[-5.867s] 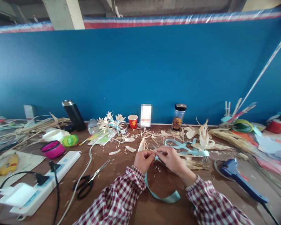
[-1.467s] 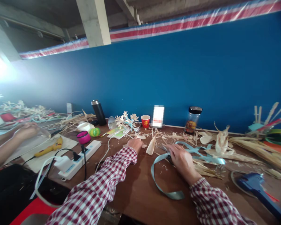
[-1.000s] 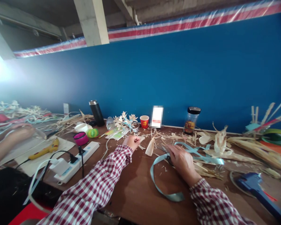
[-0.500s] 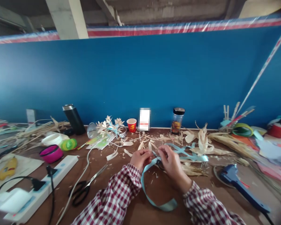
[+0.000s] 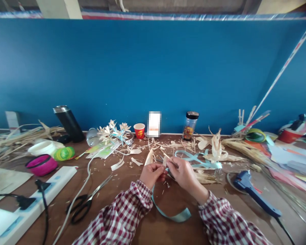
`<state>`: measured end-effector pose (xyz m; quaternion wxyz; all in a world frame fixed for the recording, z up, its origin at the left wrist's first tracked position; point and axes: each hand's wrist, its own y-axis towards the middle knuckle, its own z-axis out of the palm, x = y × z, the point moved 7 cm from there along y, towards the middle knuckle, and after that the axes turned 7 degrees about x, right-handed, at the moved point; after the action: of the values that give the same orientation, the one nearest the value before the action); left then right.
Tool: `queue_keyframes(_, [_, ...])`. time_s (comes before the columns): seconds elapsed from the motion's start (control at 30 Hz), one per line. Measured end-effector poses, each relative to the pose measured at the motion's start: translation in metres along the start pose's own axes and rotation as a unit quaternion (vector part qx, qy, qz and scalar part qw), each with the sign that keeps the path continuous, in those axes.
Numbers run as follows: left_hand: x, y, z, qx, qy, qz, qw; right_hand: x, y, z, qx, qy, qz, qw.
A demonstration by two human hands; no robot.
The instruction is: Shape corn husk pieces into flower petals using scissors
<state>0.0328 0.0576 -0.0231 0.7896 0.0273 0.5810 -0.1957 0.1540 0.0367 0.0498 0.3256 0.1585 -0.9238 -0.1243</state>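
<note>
Over the middle of the table [image 5: 167, 234], a husk piece [image 5: 164, 160] was held between the left hand [image 5: 151, 174] and the right hand [image 5: 183, 175]. On their near side, a ribbon [image 5: 183, 215] was laid on the table. To their left, scissors [image 5: 87, 203] were placed, and farther left a power strip [image 5: 54, 192], with a pouch [image 5: 42, 165] set just behind it. Behind the pouch and to its right, a bottle [image 5: 69, 125] was stood. Beyond the hands, a cup [image 5: 139, 131] was set between flowers [image 5: 114, 131] on its left and a jar [image 5: 190, 126] well to its right. On the right, a glue gun [image 5: 256, 195] was laid, with husks [image 5: 237, 147] spread behind it. Everything was backed by a partition [image 5: 142, 68].
</note>
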Motion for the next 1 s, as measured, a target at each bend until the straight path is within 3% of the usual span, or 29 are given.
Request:
queue_keyframes(0.2, [0.000,0.000,-0.003,-0.010,0.013,0.010,1.000,0.001,-0.001,-0.001,0.005,-0.033,-0.009,0.999])
queue_keyframes(0.47, [-0.003,0.002,-0.019,-0.066,0.038,0.029,0.997,0.011,-0.004,-0.005,-0.011,-0.027,-0.052,0.998])
queue_keyframes(0.7, [-0.011,0.000,-0.012,-0.031,0.088,0.064,0.994,0.005,-0.003,0.006,0.020,-0.005,-0.020,1.000])
queue_keyframes(1.0, [-0.012,-0.001,-0.013,-0.029,0.127,0.079,0.988,-0.007,0.000,0.013,0.031,0.103,-0.006,0.994])
